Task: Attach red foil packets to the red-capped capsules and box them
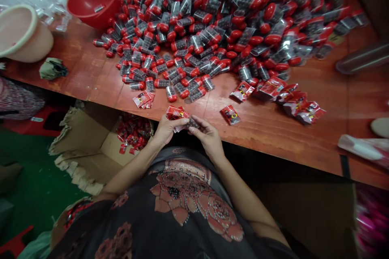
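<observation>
My left hand (164, 130) pinches a red printed packet (177, 112) at the table's front edge. Close against it, my right hand (209, 135) has its fingers closed on a small clear tube with dark round contents (192, 123). The tube's near end meets the packet's open-looking side; whether it sits inside is hidden by my fingers. Just beyond my hands lie a few flat red packets (142, 99) and a large heap of red-capped clear tubes (194, 44). A single red packet (230, 115) rests to the right of my hands.
More red packets (299, 103) lie in a row at right. A red bowl (94, 6), a cream bucket (39, 36) and a crumpled cloth (52, 68) stand at left. Below the table edge, a torn cardboard box (88, 129) contains red packets. A clear cylinder (361, 57) lies far right.
</observation>
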The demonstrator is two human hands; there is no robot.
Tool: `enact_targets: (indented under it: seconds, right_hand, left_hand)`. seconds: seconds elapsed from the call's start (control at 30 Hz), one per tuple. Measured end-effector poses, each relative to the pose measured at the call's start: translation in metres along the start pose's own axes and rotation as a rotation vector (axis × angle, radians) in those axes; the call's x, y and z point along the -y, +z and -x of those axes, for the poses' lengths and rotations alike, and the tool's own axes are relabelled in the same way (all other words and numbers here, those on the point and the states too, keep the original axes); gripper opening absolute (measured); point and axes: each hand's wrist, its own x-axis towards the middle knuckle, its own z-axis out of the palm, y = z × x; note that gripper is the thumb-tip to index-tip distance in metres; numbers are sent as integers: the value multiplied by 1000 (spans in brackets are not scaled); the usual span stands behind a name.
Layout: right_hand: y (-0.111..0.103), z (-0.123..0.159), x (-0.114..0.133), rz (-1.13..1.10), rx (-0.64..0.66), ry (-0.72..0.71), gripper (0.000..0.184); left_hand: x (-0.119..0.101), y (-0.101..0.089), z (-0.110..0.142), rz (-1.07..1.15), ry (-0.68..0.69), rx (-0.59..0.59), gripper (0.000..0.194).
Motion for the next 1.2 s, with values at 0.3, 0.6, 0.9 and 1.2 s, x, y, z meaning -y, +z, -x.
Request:
enact_targets:
  seconds: [0.3,0.6,0.9,1.2]
  right_hand:
    - [-3,5,18,358,-18,-175,34]
    - [13,6,11,101,-148,-89,35]
    - [9,10,11,47,-229,-78,33]
    - [6,7,7,-69,-184,-15,35]
  left_hand:
    - [-4,-2,-3,50,-8,-23,44]
    - [6,3,0,63,-29,-18,36]
    - [-1,5,-3,52,62,-41,45]
    - [-1,10,3,17,101,-52,38]
